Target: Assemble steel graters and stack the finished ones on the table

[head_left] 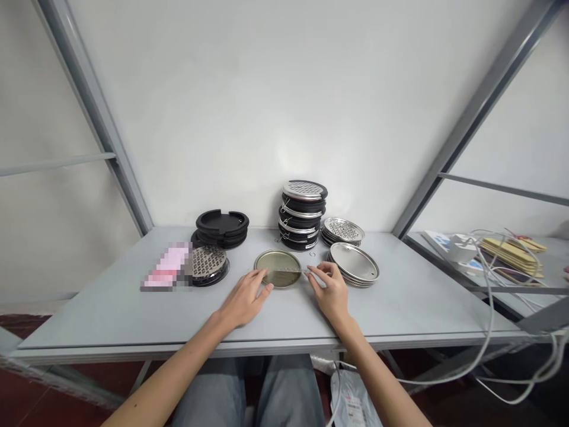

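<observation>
In front of me lies a shallow round metal lid with a raised rim and a dull greenish-gold inside. A thin, pale strip-like edge with small marks crosses above it; whether it is a strip or a disc seen edge-on is unclear. My right hand pinches the right end of this edge between thumb and fingers. At the left rim of the lid rests my left hand, fingers stretched out and thumb apart, fingertips near the edge's left end.
Left stand black rings and perforated discs, beside a pixelated pink item. Behind the lid rises a stack of black-rimmed graters. Right are grater plates and plain metal discs. A small ring lies between. White cables hang right.
</observation>
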### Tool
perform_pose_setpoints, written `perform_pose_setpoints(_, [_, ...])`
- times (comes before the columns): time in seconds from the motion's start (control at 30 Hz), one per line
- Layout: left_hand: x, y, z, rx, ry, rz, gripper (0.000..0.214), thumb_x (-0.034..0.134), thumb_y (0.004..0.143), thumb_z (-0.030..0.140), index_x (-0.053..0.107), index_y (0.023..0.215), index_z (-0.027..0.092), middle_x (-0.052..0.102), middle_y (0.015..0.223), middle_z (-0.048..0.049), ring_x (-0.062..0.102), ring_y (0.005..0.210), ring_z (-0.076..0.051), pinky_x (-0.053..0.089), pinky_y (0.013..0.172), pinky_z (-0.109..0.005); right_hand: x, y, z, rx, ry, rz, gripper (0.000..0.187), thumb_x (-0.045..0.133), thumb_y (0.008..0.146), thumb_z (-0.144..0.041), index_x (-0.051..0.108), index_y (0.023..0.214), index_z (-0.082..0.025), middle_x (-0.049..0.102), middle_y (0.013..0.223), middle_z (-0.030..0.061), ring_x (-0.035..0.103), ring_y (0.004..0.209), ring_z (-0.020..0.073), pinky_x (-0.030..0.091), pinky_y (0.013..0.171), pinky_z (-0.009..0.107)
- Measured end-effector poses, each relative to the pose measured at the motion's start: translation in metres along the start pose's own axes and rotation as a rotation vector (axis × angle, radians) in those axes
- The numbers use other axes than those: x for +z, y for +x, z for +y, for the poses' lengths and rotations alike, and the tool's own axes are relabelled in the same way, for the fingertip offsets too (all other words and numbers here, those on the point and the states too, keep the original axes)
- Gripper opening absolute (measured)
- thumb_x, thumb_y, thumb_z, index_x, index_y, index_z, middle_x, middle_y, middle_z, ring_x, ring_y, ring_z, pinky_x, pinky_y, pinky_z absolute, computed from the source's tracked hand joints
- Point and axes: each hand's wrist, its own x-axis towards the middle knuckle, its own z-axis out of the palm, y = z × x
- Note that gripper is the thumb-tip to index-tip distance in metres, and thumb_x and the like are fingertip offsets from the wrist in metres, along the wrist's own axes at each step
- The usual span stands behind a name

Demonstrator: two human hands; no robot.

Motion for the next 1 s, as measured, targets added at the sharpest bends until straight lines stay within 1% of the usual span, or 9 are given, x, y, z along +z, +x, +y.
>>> perform_pose_setpoints(0.07, [0.001,0.000,0.001,0.026,0.030,-0.005,0.043,0.044,0.095,0.041,0.056,0.129,0.016,0.058,0.132,-0.0141,0.049,0.128,-0.028,0.040,0.107,-0.047,0.000,0.007,0.005,-0.002,0.006,0.011,0.024,0.054,0.090,-0.033,0.072,0.102,-0.023,0.062,0.102,0.0095,0.061,0.082,0.0198,0.053,0.075,0.036])
perform_pose_setpoints(0.17, [0.003,0.002,0.000,0.070,0.032,0.012,0.027,0.050,0.093,0.034,0.065,0.109,0.020,0.066,0.120,-0.0095,0.053,0.123,-0.026,0.041,0.106,-0.046,0.004,0.021,0.012,-0.023,0.054,-0.058,0.023,0.054,0.090,-0.032,0.072,0.101,-0.024,0.064,0.104,0.0087,0.061,0.081,0.0194,0.053,0.077,0.037])
perform_pose_setpoints(0.23, [0.003,0.003,-0.001,0.068,0.006,0.044,0.017,0.052,0.091,0.029,0.066,0.096,0.021,0.069,0.112,-0.0075,0.057,0.118,-0.025,0.043,0.104,-0.044,0.009,0.029,0.016,-0.023,0.105,-0.108,0.024,0.054,0.089,-0.032,0.072,0.102,-0.023,0.064,0.105,0.0088,0.062,0.083,0.0197,0.053,0.079,0.037])
perform_pose_setpoints(0.37, [0.002,0.005,-0.002,0.024,-0.073,0.093,0.019,0.050,0.091,0.027,0.064,0.079,0.022,0.071,0.103,-0.0056,0.061,0.112,-0.023,0.047,0.100,-0.040,0.021,0.031,0.019,0.011,0.196,-0.176,0.024,0.056,0.085,-0.024,0.071,0.103,-0.022,0.063,0.111,0.0086,0.062,0.091,0.0202,0.052,0.085,0.038])
perform_pose_setpoints(0.43, [0.002,0.006,-0.003,-0.001,-0.082,0.112,0.019,0.051,0.090,0.027,0.063,0.077,0.021,0.069,0.106,-0.0067,0.061,0.111,-0.024,0.047,0.099,-0.040,0.023,0.027,0.018,0.024,0.250,-0.214,0.023,0.056,0.083,-0.020,0.071,0.101,-0.021,0.062,0.112,0.0083,0.062,0.091,0.0197,0.053,0.084,0.037])
perform_pose_setpoints(0.53, [0.003,0.006,-0.006,-0.035,-0.058,0.155,0.010,0.057,0.085,0.024,0.065,0.089,0.019,0.063,0.117,-0.0094,0.059,0.113,-0.025,0.046,0.100,-0.041,0.021,0.024,0.016,0.037,0.342,-0.237,0.024,0.056,0.079,-0.016,0.070,0.098,-0.021,0.063,0.111,0.0082,0.063,0.090,0.0187,0.055,0.079,0.033])
perform_pose_setpoints(0.7, [0.007,0.006,-0.012,-0.053,-0.063,0.168,0.030,0.058,0.084,0.023,0.058,0.113,0.017,0.059,0.123,-0.0105,0.057,0.115,-0.024,0.046,0.100,-0.040,0.018,0.024,0.012,0.017,0.416,-0.314,0.025,0.058,0.078,-0.016,0.069,0.099,-0.021,0.064,0.114,0.0090,0.063,0.102,0.0221,0.056,0.082,0.035])
perform_pose_setpoints(0.9, [0.007,0.007,-0.014,-0.010,-0.083,0.111,0.036,0.051,0.086,0.018,0.055,0.122,0.020,0.057,0.132,-0.0088,0.052,0.125,-0.023,0.040,0.108,-0.041,0.015,0.021,0.012,0.047,0.451,-0.372,0.038,0.052,0.072,-0.007,0.070,0.102,-0.021,0.064,0.122,0.0085,0.063,0.106,0.0243,0.053,0.092,0.039])
perform_pose_setpoints(1.0, [0.007,0.007,-0.014,-0.001,-0.076,0.078,0.037,0.046,0.087,0.014,0.056,0.122,0.020,0.055,0.135,-0.0086,0.048,0.130,-0.023,0.038,0.110,-0.042,0.012,0.022,0.010,0.077,0.467,-0.369,0.027,0.054,0.076,-0.013,0.071,0.097,-0.021,0.066,0.118,0.0090,0.062,0.108,0.0255,0.051,0.094,0.042])
